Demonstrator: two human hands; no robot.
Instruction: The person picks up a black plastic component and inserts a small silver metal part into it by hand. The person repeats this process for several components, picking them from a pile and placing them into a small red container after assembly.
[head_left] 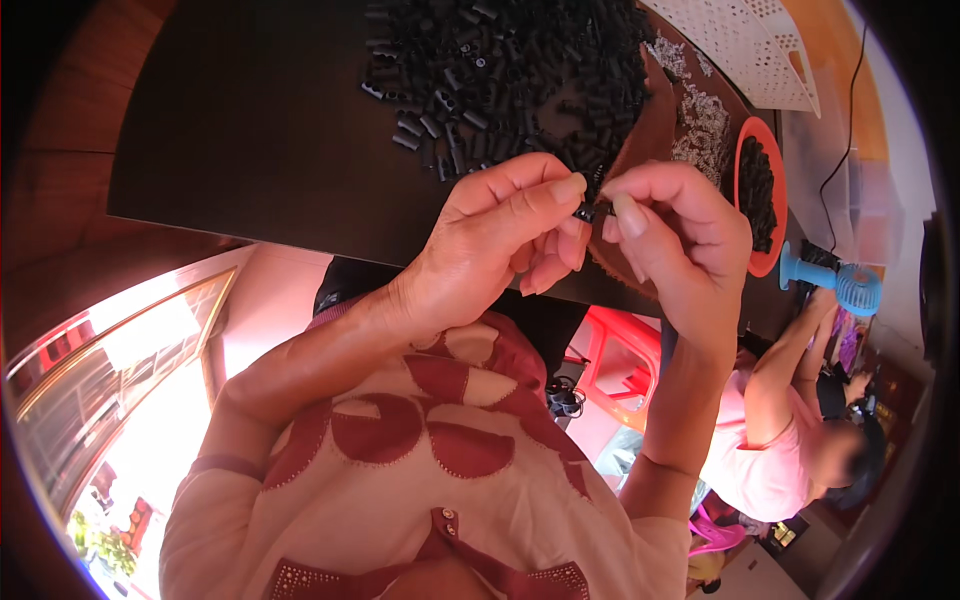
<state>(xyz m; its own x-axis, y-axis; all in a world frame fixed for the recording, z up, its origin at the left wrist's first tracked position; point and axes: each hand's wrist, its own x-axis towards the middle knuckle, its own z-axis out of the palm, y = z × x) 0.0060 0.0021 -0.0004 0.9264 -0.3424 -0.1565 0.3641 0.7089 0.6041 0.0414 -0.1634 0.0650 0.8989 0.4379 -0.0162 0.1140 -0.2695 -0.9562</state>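
Observation:
Above the near edge of the dark table, my left hand [495, 225] and my right hand [690, 225] meet fingertip to fingertip. Between them is a small black plastic part [586, 212], mostly covered by fingers. The left thumb and index finger pinch it from one side. On the other side, the right thumb and index finger close on its other end, which may be a separate piece; I cannot tell. Just beyond my hands a large heap of short black tubular plastic parts [500, 75] spreads over the table.
Small silvery pieces [703, 125] lie in a pile right of the heap. Farther right stand an orange-red basin [783, 190] of black pieces and a light blue fan [855, 288]. A white perforated basket [745, 45] is at the back. Another person [765, 440] sits to the right, near a red stool [622, 370].

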